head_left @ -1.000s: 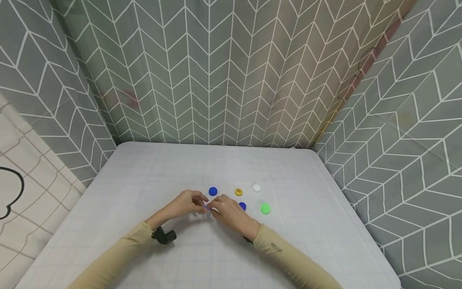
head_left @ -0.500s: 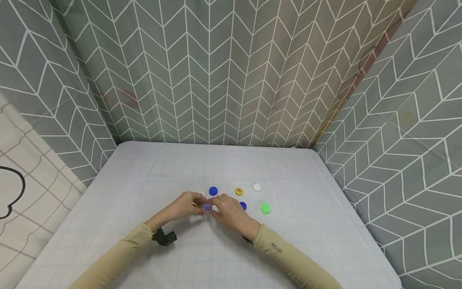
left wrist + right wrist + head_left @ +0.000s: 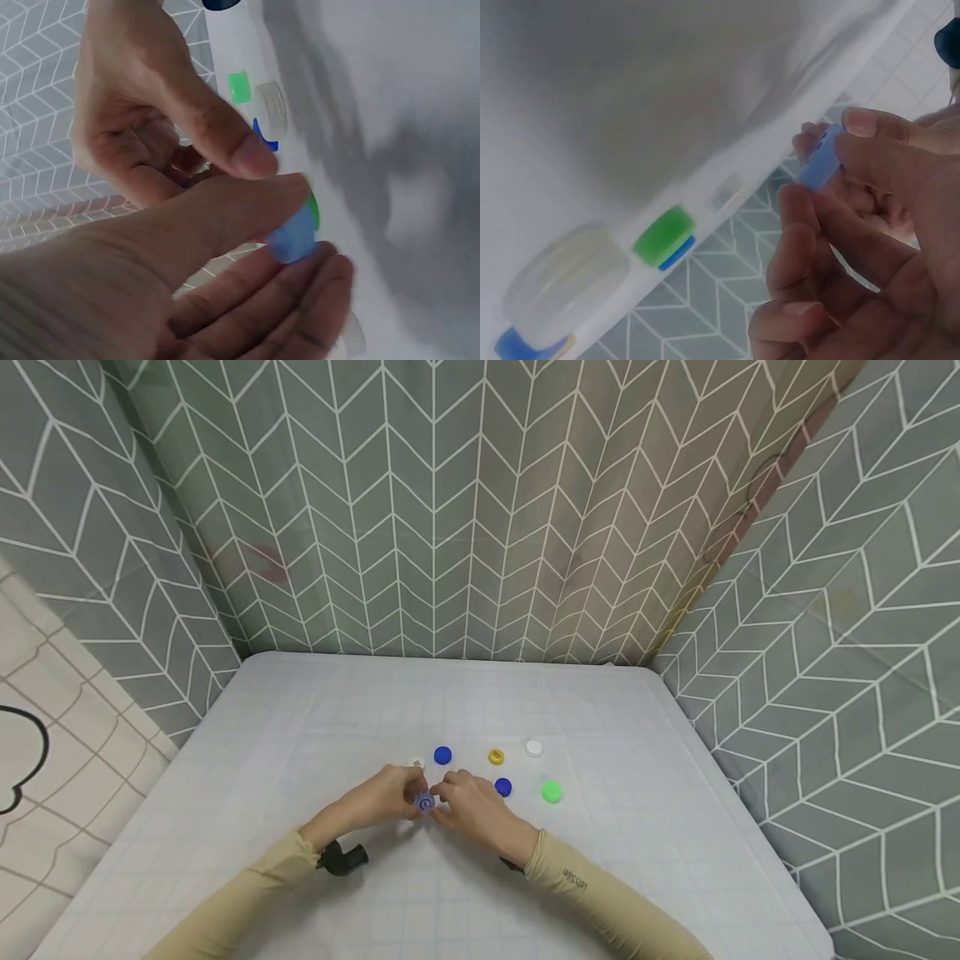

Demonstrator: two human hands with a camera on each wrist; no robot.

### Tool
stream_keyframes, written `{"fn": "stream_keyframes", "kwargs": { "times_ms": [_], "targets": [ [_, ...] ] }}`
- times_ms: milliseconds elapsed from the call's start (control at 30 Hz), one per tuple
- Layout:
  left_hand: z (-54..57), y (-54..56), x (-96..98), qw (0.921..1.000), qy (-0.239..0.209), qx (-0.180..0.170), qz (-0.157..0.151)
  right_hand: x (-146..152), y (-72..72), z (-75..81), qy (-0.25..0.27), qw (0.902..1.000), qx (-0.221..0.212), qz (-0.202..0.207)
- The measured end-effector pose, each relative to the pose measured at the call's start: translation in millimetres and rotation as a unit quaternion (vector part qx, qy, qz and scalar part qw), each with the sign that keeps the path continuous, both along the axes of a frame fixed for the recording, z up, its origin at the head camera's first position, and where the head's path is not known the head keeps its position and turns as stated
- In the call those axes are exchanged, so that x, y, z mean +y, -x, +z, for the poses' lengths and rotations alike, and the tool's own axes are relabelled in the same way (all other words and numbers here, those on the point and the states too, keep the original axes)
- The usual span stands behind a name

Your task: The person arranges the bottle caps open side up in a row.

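A small light-blue, translucent bottle cap (image 3: 424, 802) is held off the table between both hands; its face shows a dark blue spiral mark. My left hand (image 3: 384, 799) pinches it between thumb and fingers, with the thumb across it in the left wrist view. From the other side, my right hand (image 3: 478, 810) has its curled thumb and forefinger at the cap's right edge; the contact is partly hidden. The thumbs lie close together. Just beyond the left fingers is a white cap (image 3: 417, 763) with a printed square. A blue cap (image 3: 442, 756) lies beyond the fingertips.
On the white-covered table (image 3: 330, 702) lie a yellow cap (image 3: 496, 757), another white cap (image 3: 533, 748), a second blue cap (image 3: 503, 787) beside the right hand, and a green cap (image 3: 552, 792). Patterned grey curtains (image 3: 450, 527) stand behind and on both sides.
The light-blue cap has turned so its spiral face shows to the head camera. Both hands have shifted slightly nearer and left, uncovering the white printed cap.
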State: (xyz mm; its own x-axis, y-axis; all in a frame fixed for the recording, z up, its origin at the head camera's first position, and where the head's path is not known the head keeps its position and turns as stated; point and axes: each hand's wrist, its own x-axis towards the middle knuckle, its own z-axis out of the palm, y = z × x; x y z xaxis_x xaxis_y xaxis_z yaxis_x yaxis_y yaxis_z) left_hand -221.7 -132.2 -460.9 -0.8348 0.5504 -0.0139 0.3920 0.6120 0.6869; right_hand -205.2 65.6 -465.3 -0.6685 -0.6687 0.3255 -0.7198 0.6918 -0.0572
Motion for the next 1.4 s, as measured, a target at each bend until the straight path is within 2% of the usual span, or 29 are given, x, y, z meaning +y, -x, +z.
{"fn": "stream_keyframes", "kwargs": {
  "times_ms": [67, 267, 333, 600, 1000, 1133, 1400],
  "targets": [
    [1.0, -2.6, 1.3, 0.9998, 0.019, -0.005, -0.008, -1, -2.8, -1.6, -0.006, 1.0000, 0.003, 0.004],
    [2.2, -8.6, 3.4, 0.9962, 0.078, 0.012, -0.035, -5, -10.7, -7.8, -0.022, 0.9996, 0.011, 0.013],
    [2.4, -10.3, 3.6, 0.9953, 0.089, 0.005, -0.040, -6, -13.1, -9.0, -0.028, 0.9993, 0.017, 0.018],
    [2.9, -15.6, 3.9, 0.9935, 0.096, -0.021, -0.058, -9, -18.8, -13.4, -0.049, 0.9971, 0.044, 0.037],
    [2.0, -15.7, 4.1, 0.9917, 0.094, -0.045, -0.076, -12, -21.4, -12.0, -0.074, 0.9958, 0.040, 0.035],
    [2.4, -15.9, 4.9, 0.9905, 0.103, -0.051, -0.075, -12, -21.3, -12.6, -0.077, 0.9956, 0.039, 0.034],
    [2.8, -18.1, 5.8, 0.9879, 0.130, -0.048, -0.070, -11, -21.9, -13.9, -0.080, 0.9934, 0.069, 0.043]
  ]
}}
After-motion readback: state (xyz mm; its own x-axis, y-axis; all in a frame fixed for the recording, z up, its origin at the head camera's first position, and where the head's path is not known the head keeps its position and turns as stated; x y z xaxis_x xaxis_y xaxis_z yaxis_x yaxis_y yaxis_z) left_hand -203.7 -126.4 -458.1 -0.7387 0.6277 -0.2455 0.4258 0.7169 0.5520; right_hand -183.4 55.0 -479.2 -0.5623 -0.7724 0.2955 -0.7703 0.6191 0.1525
